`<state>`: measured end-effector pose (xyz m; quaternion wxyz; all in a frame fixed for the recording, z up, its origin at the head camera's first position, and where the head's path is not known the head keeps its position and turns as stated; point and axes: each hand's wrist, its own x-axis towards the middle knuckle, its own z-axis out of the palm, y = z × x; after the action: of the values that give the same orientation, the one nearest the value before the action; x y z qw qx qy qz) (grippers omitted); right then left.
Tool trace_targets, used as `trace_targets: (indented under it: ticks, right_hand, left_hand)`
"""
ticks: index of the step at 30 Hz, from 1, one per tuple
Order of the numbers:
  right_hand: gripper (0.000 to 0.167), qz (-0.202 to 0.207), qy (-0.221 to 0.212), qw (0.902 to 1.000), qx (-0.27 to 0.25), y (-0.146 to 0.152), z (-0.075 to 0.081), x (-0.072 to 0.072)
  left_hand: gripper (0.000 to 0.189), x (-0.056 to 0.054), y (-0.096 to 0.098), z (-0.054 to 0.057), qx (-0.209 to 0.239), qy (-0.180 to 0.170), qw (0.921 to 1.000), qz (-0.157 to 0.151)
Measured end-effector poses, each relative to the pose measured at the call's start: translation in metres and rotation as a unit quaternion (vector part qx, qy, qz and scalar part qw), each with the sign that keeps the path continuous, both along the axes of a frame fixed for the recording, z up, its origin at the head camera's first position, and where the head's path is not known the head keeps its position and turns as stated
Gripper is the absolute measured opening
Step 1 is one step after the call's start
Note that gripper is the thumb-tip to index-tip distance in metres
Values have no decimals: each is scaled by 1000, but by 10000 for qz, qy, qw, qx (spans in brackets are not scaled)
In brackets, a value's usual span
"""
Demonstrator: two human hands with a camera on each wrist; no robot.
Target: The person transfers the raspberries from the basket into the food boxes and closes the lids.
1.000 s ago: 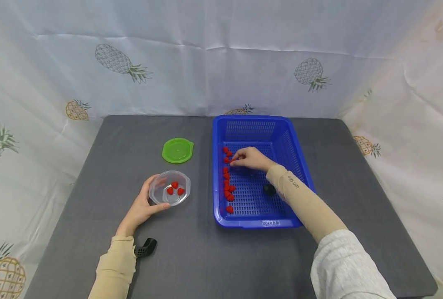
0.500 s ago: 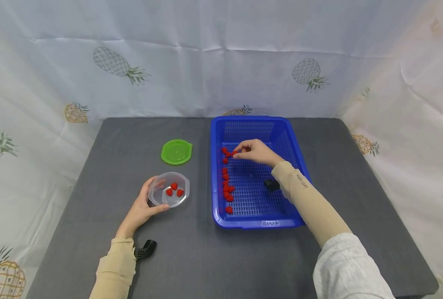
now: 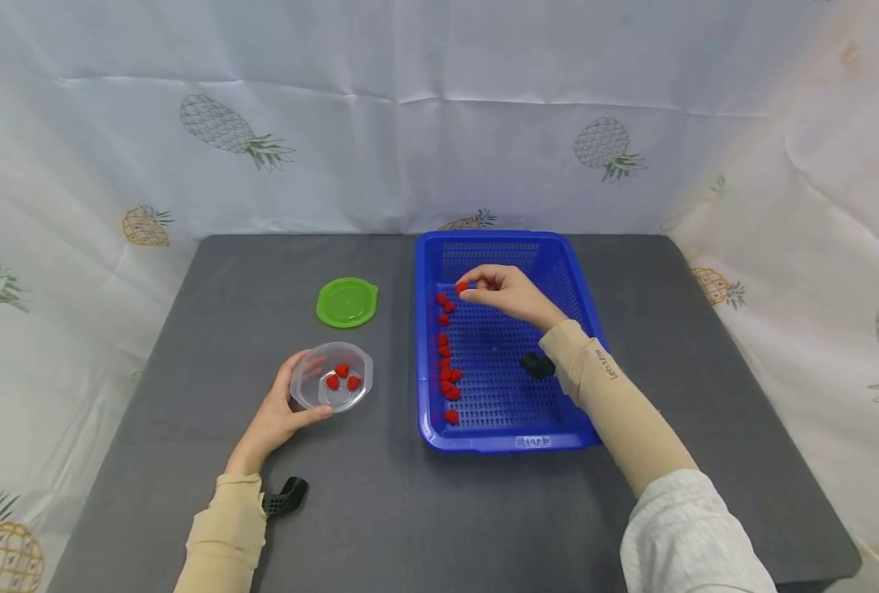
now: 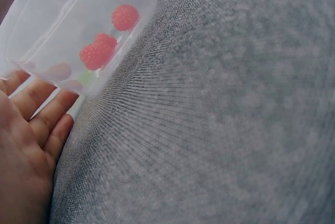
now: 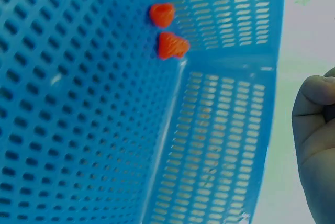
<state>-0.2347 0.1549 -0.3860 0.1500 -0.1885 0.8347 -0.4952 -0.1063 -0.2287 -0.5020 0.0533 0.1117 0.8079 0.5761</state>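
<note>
My left hand (image 3: 273, 419) curls round the side of a clear plastic container (image 3: 306, 395), thumb at its near rim and fingers behind. Three red raspberries lie on the container's floor, seen through its wall in the left wrist view, where one raspberry (image 4: 125, 18) sits apart from the other two. Over the far part of the blue basket (image 3: 425, 346), my right hand (image 3: 511, 294) pinches a raspberry (image 3: 461, 287) between thumb and fingertips. In the right wrist view only part of the right hand (image 5: 319, 140) shows, and its raspberry is hidden. Several raspberries (image 3: 444, 352) line the basket's left side.
A green lid (image 3: 346, 302) lies on the grey table (image 3: 380, 511) behind the container. The basket's raised rim stands between the two hands. A black camera mount (image 3: 287, 497) sticks out from the left wrist. A white pineapple-print cloth (image 3: 380, 148) hangs behind the table.
My right hand has lifted the raspberry up from the basket's left row and moved slightly away from me. My left hand still holds the container in place.
</note>
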Motion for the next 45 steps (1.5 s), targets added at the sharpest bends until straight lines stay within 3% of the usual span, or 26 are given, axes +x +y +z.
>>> trace_targets:
  ticks: [5, 10, 22, 34, 45]
  right_hand:
    - [24, 76, -59, 9999, -89, -16, 25, 16]
    - [23, 249, 33, 9995, -165, -26, 31, 19]
    - [21, 625, 253, 9960, -586, -52, 27, 10]
    - [17, 936, 170, 9920, -833, -83, 35, 16]
    - [20, 1319, 160, 9862, -985, -102, 29, 17]
  left_hand:
    - [89, 0, -1, -1, 105, 100, 9999, -51]
    - [90, 0, 0, -1, 78, 90, 9999, -49]
    - [90, 0, 0, 1, -66, -30, 10000, 8]
    - [90, 0, 1, -3, -132, 182, 9997, 86]
    - [91, 0, 0, -3, -217, -3, 9997, 101]
